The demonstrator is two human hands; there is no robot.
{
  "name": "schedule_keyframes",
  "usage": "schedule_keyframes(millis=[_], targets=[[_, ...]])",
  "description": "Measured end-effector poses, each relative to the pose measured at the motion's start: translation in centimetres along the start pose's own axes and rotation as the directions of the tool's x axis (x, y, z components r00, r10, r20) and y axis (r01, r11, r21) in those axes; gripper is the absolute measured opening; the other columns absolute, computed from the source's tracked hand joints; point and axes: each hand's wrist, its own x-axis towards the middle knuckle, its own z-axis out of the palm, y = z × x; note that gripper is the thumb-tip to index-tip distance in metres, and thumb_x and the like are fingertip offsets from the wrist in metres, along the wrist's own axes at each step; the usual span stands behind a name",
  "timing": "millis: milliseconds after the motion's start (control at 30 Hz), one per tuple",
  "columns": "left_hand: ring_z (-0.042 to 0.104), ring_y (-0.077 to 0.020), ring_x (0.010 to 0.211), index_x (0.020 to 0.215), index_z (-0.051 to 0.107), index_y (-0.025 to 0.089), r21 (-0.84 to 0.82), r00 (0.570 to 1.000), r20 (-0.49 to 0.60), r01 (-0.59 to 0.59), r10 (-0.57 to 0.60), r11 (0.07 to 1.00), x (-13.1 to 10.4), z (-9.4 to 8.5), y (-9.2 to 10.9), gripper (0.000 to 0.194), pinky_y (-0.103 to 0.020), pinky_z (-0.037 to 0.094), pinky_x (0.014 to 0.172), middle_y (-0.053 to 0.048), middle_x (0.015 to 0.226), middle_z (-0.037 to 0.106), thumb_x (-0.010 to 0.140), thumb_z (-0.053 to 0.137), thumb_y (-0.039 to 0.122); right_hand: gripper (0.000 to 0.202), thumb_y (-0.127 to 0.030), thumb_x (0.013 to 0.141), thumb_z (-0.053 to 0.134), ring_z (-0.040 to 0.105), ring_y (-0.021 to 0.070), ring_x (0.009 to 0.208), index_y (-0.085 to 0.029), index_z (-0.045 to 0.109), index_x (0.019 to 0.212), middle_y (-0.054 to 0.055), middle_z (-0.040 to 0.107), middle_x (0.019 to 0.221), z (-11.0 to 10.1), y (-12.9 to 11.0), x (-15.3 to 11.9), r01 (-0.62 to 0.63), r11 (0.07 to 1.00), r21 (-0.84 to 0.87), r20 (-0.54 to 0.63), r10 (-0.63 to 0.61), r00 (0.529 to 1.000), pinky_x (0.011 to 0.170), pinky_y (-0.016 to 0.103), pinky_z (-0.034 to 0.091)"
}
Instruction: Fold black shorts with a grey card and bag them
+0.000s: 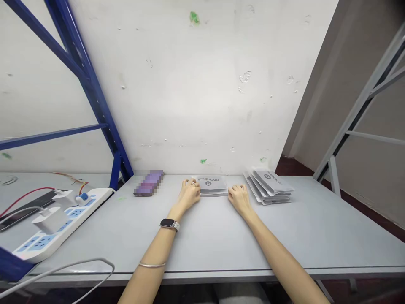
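Observation:
A small stack of flat grey plastic packets (213,184), printed with a round logo and lettering that reads upside down, lies on the table near the wall. My left hand (190,192) has curled fingers pinching the stack's left edge. At the opposite edge, the bent fingers of my right hand (239,197) grip the right side of the packets. Fingertips of both hands are partly hidden. Just right of my right hand, a looser, fanned pile of similar packets (272,185) rests on the table.
A blurred purple object (149,183) lies left of my hands. Farther left are a white power strip (68,226) with chargers, a phone (28,210) and loose cables. A blue metal frame (95,97) rises at left. The wall (202,93) borders the table (221,240) behind.

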Motion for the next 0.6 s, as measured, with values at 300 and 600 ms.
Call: schedule_keyframes(millis=[300,600], targets=[[0.054,-0.0246,0.099,0.063,0.058,0.019,-0.152,0.987,0.142,0.099,-0.077,0.984,-0.9,-1.6,-2.5,0.010,-0.042,0.038,0.089,-0.003,0.084,0.069,0.071,0.059,0.013,0.024,-0.004,0.082,0.049,0.050,0.0172,0.068,-0.020,0.053,0.065,0.001,0.058,0.065,0.5,0.1,-0.5,-0.079,0.997,0.023,-0.015,0.080,0.997,0.074,0.033,0.031],[0.053,-0.0235,0.093,0.074,0.062,0.021,-0.194,0.979,0.177,0.137,-0.103,0.971,-1.0,-1.6,-2.3,0.005,-0.041,0.040,0.086,-0.003,0.090,0.066,0.074,0.062,0.025,0.021,-0.003,0.080,0.048,0.052,0.0194,0.075,-0.021,0.055,0.073,0.003,0.062,0.073,0.4,0.3,-0.5,-0.121,0.990,0.070,0.054,0.118,0.992,0.074,0.032,0.032]])
